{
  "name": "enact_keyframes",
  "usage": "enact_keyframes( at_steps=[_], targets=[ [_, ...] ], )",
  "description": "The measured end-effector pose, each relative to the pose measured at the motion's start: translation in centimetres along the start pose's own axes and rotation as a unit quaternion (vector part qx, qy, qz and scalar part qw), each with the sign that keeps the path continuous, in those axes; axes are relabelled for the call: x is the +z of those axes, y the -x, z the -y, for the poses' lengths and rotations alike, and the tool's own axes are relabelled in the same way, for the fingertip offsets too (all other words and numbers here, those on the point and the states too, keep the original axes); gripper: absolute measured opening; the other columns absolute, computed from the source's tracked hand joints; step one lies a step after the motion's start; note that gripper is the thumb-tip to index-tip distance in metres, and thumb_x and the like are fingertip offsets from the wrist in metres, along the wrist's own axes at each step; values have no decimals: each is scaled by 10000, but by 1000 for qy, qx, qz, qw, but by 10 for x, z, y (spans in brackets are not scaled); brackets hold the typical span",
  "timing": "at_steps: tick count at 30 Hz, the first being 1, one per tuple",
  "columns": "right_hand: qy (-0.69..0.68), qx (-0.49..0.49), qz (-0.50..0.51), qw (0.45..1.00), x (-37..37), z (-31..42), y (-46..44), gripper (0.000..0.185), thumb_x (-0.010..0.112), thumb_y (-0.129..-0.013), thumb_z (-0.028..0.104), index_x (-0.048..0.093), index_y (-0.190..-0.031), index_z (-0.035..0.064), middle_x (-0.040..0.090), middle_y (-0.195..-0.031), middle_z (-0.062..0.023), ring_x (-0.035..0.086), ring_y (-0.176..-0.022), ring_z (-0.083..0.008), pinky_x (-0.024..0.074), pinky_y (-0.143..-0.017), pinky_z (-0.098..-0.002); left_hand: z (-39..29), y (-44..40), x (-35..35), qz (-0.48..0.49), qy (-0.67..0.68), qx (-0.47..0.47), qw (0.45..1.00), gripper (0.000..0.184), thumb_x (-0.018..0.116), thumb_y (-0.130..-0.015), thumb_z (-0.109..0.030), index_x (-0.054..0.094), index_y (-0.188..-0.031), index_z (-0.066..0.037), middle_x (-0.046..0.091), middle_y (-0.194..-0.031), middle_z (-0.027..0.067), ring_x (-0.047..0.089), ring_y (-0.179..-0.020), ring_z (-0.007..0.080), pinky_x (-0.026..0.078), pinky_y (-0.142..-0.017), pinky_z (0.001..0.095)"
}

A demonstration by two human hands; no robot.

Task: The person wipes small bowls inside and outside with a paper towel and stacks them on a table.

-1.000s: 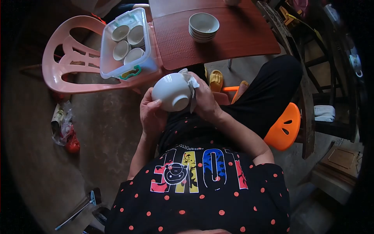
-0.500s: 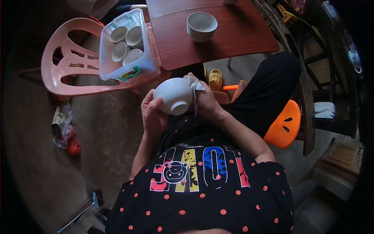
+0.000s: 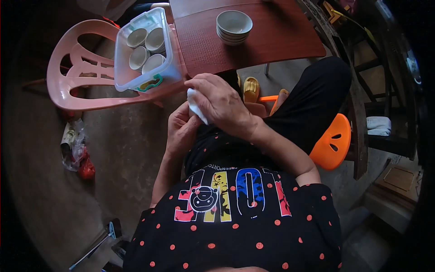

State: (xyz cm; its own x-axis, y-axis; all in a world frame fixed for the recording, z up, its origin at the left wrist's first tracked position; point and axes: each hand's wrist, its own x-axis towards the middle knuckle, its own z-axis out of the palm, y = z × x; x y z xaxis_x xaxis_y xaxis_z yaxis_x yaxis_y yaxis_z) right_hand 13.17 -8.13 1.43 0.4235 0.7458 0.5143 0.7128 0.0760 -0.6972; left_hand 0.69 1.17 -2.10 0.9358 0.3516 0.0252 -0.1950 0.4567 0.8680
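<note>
In front of my lap, my left hand [image 3: 182, 128] and my right hand [image 3: 221, 103] come together. A narrow strip of white [image 3: 196, 108] shows between them; whether it is bowl or wiping cloth I cannot tell. My left fingers are closed around the white bowl, which the right hand almost wholly hides. The right hand curls over it from above, closed on the white cloth, which is tucked under the palm. Beyond my hands, a stack of several white bowls [image 3: 234, 27] stands on the red-brown table [image 3: 204, 56].
To the left, a clear plastic bin [image 3: 127, 81] with stacked white bowls rests on a pink chair [image 3: 56, 77]. An orange stool [image 3: 333, 145] is at my right, beside dark wooden furniture [image 3: 360, 131]. Plastic bags [image 3: 79, 152] lie on the floor at left.
My right hand has moved left from the bowl's right side and now covers it. The bowl, plainly visible before with its foot toward me, is mostly hidden.
</note>
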Motion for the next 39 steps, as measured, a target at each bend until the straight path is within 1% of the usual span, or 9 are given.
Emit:
enact_keyframes(
  at_steps=[4, 9, 12, 18, 23, 26, 31, 36, 39],
  targets=[
    [104, -101, 35, 989, 9, 2, 20, 389, 478, -923, 233, 485, -1263, 44, 466, -1296, -160, 395, -1255, -327, 312, -1055, -426, 2, 2, 0, -41, -116, 14, 992, 248, 523, -899, -51, 524, -1134, 27, 602, -1037, 47, 554, -927, 83, 457, -817, 234],
    [-338, 227, 93, 909, -4, -29, 5, 513, 324, -983, 413, 462, -1255, 1, 541, -1138, -170, 530, -1070, -252, 399, -919, -313, -7, 8, 9, -3, -117, 1, 993, 255, 568, -894, -74, 532, -1128, 21, 599, -1015, 39, 546, -910, 74, 447, -819, 226],
    [-215, 217, 35, 952, -8, -3, 6, 522, 307, -987, 407, 438, -1270, -13, 533, -1175, -181, 522, -1096, -249, 392, -934, -323, -1, 4, 9, -20, -66, 26, 997, 257, 564, -897, -73, 530, -1136, 18, 598, -1021, 42, 546, -923, 78, 446, -824, 229],
    [13, -130, 68, 989, 0, -6, 16, 308, 546, -880, 141, 506, -1158, 14, 503, -1156, -173, 432, -1184, -349, 329, -1028, -433, -5, 8, 2, -22, -150, 2, 988, 327, 573, -891, -99, 491, -1187, 13, 587, -1053, 56, 547, -985, 113, 443, -855, 261],
    [-200, 112, 172, 958, -24, -46, 16, 241, 583, -811, 66, 488, -1020, -8, 555, -813, -146, 605, -750, -306, 501, -628, -361, -22, 9, 7, 81, -199, -81, 973, 253, 599, -880, -118, 532, -1089, 7, 564, -945, 22, 518, -864, 76, 433, -779, 227],
    [72, -157, 153, 973, -23, -52, 17, 215, 556, -835, 200, 556, -940, 13, 601, -835, -117, 628, -760, -279, 501, -683, -382, -20, 4, 7, 87, -158, -115, 977, 255, 611, -870, -119, 539, -1076, 13, 572, -944, 24, 524, -869, 76, 434, -788, 229],
    [135, -134, 200, 961, -23, -14, 6, 227, 503, -874, 236, 558, -805, 27, 579, -777, -120, 612, -665, -270, 476, -665, -342, -19, 6, 4, 78, -86, -100, 988, 295, 632, -838, -108, 554, -1082, 38, 605, -1004, 50, 563, -931, 103, 443, -843, 249],
    [-419, 128, 116, 891, -17, -36, 23, 356, 470, -945, 389, 524, -962, 38, 514, -796, -49, 521, -765, -118, 449, -719, -253, -5, 10, -6, 78, 12, -8, 997, 339, 665, -787, -82, 551, -1084, 34, 616, -1022, 87, 583, -946, 164, 447, -864, 304],
    [-650, 309, -9, 694, -10, -25, 34, 375, 448, -950, 426, 520, -983, 59, 506, -818, -16, 504, -767, -94, 431, -715, -239, -1, 6, -10, 77, 31, 0, 997, 340, 690, -771, -64, 567, -1074, 28, 624, -1014, 75, 584, -935, 144, 454, -861, 293]
  ],
)
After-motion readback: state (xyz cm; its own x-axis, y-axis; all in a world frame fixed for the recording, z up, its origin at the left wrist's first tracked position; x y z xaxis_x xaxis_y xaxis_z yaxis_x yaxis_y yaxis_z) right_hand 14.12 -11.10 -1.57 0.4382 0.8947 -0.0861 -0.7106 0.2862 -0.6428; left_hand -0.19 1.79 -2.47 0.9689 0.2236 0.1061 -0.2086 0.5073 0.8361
